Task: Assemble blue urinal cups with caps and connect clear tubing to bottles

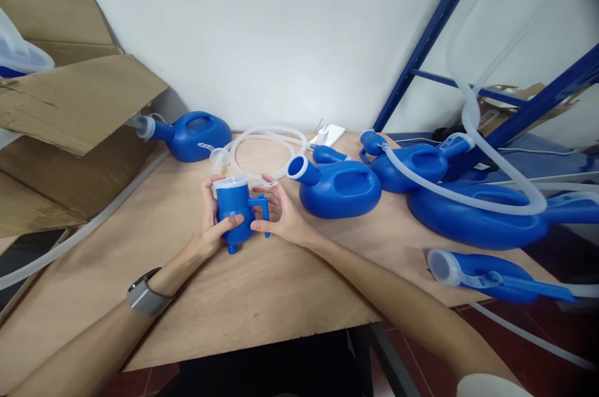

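A small blue plastic cup [234, 205] with a translucent rim, a side handle and a short spout at its bottom is held over the table. My left hand [211, 228] wraps around its left side, thumb across the front. At the handle is my right hand [284, 216], its thumb against the cup's lower side and its fingers curled behind the handle, partly hidden. A translucent strap reaches from the rim toward the right fingertips. Just behind the cup are a small translucent cap [219, 158] and a coiled clear hose [257, 130].
Blue urinal bottles [344, 200] stand on the wooden table [262, 297], one at the back left [213, 135], several at right with hoses. An open cardboard box [79, 103] fills the left side. A white wall is behind; a blue metal rack [425, 35] rises at right.
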### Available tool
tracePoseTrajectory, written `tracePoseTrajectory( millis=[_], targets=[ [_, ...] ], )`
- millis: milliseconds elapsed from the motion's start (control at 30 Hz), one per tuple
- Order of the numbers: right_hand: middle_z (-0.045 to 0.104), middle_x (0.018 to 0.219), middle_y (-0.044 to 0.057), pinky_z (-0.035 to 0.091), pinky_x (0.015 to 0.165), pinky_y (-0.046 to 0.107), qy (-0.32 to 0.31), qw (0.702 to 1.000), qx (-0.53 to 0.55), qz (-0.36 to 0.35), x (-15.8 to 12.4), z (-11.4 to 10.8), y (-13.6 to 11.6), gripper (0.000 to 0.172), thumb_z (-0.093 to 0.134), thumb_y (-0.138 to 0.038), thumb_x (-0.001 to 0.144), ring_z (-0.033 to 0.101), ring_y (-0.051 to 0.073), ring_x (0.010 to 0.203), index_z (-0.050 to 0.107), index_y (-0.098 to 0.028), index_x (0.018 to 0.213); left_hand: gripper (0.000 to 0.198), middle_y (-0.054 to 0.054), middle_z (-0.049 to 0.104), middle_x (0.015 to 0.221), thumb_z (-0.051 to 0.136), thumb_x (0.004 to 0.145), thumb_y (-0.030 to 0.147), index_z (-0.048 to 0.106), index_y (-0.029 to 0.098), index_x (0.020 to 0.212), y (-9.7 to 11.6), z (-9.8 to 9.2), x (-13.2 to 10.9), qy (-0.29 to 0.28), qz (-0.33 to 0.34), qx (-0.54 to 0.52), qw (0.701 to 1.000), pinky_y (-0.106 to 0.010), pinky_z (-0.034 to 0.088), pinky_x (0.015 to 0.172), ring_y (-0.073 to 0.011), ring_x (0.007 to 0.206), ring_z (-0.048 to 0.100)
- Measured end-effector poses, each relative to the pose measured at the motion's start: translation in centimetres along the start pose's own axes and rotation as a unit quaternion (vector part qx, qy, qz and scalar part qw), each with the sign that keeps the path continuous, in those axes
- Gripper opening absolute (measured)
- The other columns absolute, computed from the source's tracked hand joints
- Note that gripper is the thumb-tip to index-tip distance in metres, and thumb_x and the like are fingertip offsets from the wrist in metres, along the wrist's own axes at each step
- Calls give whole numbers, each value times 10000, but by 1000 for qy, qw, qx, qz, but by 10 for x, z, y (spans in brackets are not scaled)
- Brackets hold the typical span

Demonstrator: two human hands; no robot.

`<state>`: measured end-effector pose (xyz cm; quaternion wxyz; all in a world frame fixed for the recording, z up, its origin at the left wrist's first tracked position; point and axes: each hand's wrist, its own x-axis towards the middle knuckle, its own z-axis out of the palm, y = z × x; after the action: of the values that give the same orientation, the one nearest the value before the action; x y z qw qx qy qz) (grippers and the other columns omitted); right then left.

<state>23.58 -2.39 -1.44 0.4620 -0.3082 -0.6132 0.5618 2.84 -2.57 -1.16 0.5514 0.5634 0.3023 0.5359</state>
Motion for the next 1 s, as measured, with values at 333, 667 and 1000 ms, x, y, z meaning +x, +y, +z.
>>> tracePoseTrajectory(
  millis=[333,667,1000],
  targets=[
    [184,1757,181,328,1283,633,-95,955,-201,-196,1,-5,4,1583,1067,-533,418,191,405,1652,123,-388,1680,652,-35,690,1221,858,801,303,447,338,1307,3,5,-4,-31,14,27,999,-437,609,889,-266,1005,732],
    [350,1675,172,403,1260,592,-107,927,-269,-238,5,-8,4,1108,1019,-416,558,367,381,1593,390,-338,1466,651,-15,682,1134,836,804,359,438,337,1320,5,14,-10,40,-15,2,999,-385,617,773,-254,945,727],
    [460,1638,167,329,1255,626,-98,903,-326,-262,3,-15,-3,868,984,-473,608,464,385,1529,467,-321,1288,551,-5,644,1131,839,833,386,437,313,1202,6,19,-14,56,-19,27,998,-341,612,722,-204,862,698]
  ],
)
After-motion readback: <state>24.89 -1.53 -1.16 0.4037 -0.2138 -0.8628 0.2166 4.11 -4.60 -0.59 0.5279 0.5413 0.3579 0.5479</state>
